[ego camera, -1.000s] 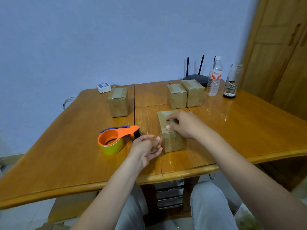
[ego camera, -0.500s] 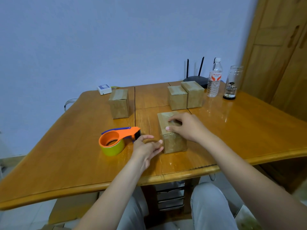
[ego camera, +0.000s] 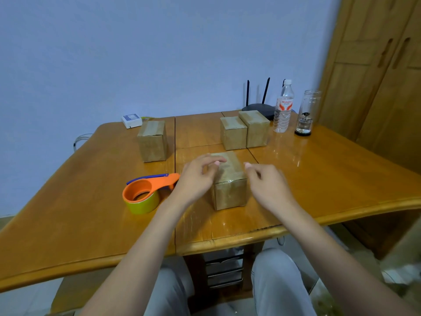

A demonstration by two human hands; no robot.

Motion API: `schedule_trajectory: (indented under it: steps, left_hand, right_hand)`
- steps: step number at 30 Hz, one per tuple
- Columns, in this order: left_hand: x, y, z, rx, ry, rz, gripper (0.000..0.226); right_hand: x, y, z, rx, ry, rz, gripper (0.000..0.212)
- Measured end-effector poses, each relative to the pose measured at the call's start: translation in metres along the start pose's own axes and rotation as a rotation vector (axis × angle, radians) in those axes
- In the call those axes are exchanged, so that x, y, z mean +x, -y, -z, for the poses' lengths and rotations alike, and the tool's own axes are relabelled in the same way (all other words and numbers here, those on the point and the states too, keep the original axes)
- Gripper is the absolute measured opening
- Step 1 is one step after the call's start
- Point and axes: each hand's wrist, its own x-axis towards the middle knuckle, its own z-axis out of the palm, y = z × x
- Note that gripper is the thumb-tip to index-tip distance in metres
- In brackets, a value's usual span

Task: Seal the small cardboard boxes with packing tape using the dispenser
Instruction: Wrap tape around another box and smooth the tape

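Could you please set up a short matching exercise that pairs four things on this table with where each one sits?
Things:
1. tape dispenser
2. water bottle
3. small white device
4. nearest box

Places:
A. between the left hand and right hand
B. far left, by the wall
C. just left of the left hand
D. beside the glass jar

Pairs: 1-C, 2-D, 3-B, 4-A
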Motion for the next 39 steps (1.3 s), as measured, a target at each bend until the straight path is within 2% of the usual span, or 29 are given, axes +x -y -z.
schedule_trajectory:
  steps: [3, 5, 10, 15, 20, 21, 22, 24, 26, 27, 29, 32, 39]
  left_hand:
    - [0.003, 0.001, -0.007, 0.039, 0.102, 0.011, 0.029]
    - [0.002, 0.007, -0.009, 0.021, 0.108, 0.03, 0.03]
    - [-0.007, 0.02, -0.012, -0.135, 0.084, 0.053, 0.035]
    - [-0.012, 0.023, -0.018, -0.24, 0.064, 0.057, 0.044]
    - [-0.018, 0.022, -0.021, -0.261, 0.027, 0.035, 0.04]
    - [-0.019, 0.023, -0.019, -0.268, 0.018, 0.033, 0.038]
    - [-0.02, 0.025, -0.016, -0.272, 0.005, 0.035, 0.036]
    - [-0.023, 0.03, -0.006, -0.257, -0.011, 0.032, 0.032]
    - [-0.028, 0.035, 0.004, -0.247, 0.003, 0.009, 0.029]
    - [-0.031, 0.036, 0.009, -0.244, 0.03, 0.001, 0.028]
    - [-0.035, 0.035, 0.016, -0.268, 0.114, 0.012, 0.029]
    - [-0.039, 0.032, 0.021, -0.315, 0.208, 0.044, 0.037]
    - [-0.037, 0.034, 0.016, -0.318, 0.144, 0.099, 0.046]
  right_hand:
    - [-0.005, 0.007, -0.01, -0.208, 0.125, 0.018, 0.049]
    - [-0.008, 0.01, -0.017, -0.238, 0.167, 0.022, 0.052]
    - [-0.013, -0.002, -0.033, -0.047, 0.125, -0.088, 0.054]
    - [-0.014, -0.023, -0.034, 0.222, 0.105, -0.122, 0.056]
    - [-0.024, -0.051, -0.04, 0.323, 0.269, -0.244, 0.097]
    - [-0.023, -0.052, -0.036, 0.315, 0.306, -0.27, 0.099]
    - [-0.019, -0.052, -0.031, 0.316, 0.338, -0.274, 0.093]
    - [-0.008, -0.053, -0.019, 0.342, 0.323, -0.238, 0.07]
    - [0.005, -0.056, -0.007, 0.351, 0.196, -0.16, 0.039]
    - [0.012, -0.057, -0.001, 0.322, 0.141, -0.096, 0.034]
    - [0.022, -0.054, 0.009, 0.248, 0.161, 0.049, 0.042]
    - [0.031, -0.049, 0.009, 0.178, 0.363, 0.166, 0.044]
    - [0.035, -0.053, 0.012, 0.225, 0.523, 0.212, 0.043]
